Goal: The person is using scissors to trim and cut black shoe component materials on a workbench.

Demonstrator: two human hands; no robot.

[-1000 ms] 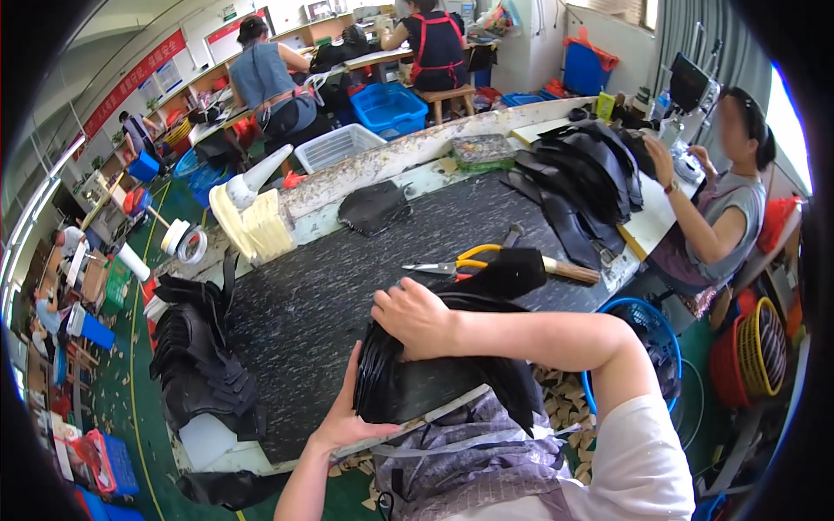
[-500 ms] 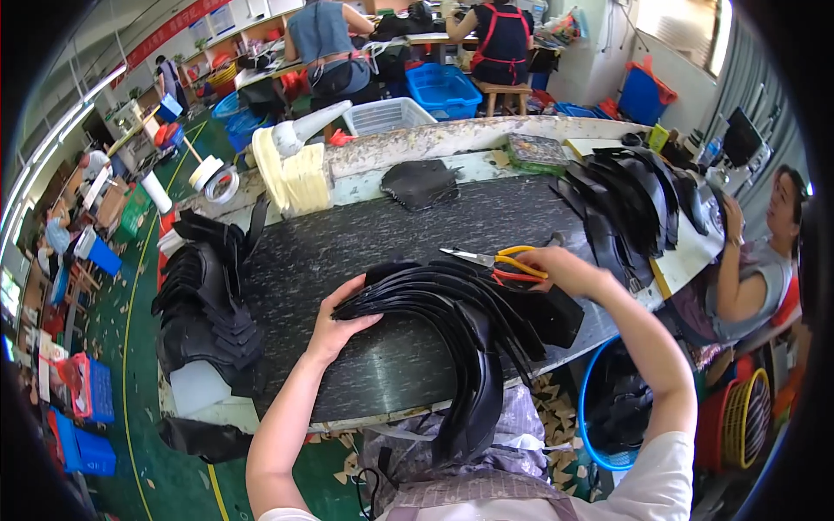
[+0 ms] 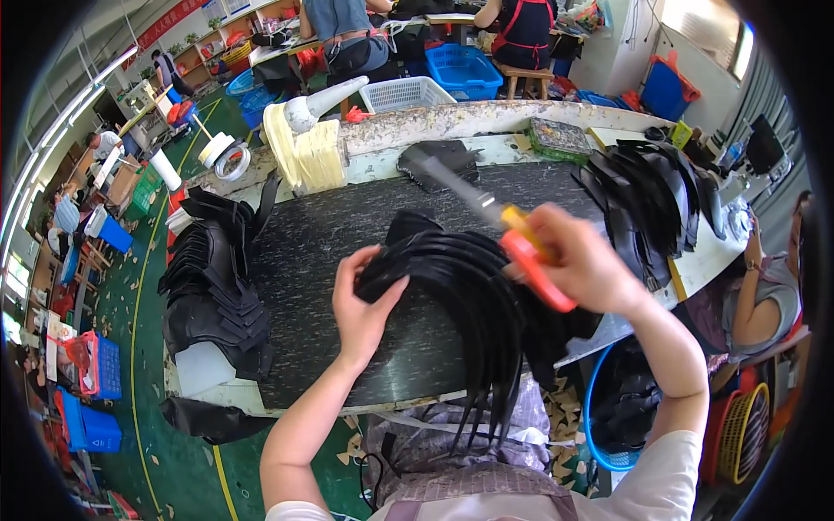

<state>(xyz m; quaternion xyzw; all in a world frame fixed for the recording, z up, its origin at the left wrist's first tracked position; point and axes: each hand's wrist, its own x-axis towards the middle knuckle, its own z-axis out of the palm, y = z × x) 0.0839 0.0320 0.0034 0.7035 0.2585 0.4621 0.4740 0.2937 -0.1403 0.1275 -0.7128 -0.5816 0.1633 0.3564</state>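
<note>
A fanned bundle of black, curved, leather-like pieces (image 3: 465,273) arches over the work table, its lower ends hanging past the near edge toward my apron. My left hand (image 3: 363,304) is closed on the bundle's left end, thumb on the near side and fingers on the far side. In my right hand (image 3: 584,260) is a pair of scissors (image 3: 526,247) with orange and yellow handles. Their blades, blurred by motion, point up and left above the bundle. A loose black piece (image 3: 441,163) lies at the back of the table.
Overlapping black pieces (image 3: 213,295) are stacked at the left, and more black pieces (image 3: 643,195) at the right. A cream-coloured bundle (image 3: 317,156) stands at the back left. By the near right edge is a blue basket (image 3: 601,443). A co-worker (image 3: 764,286) sits at the right.
The scissors have risen and turned in my right hand, from lying low over the bundle to pointing up and left. My left hand has lifted the bundle slightly and shifted right.
</note>
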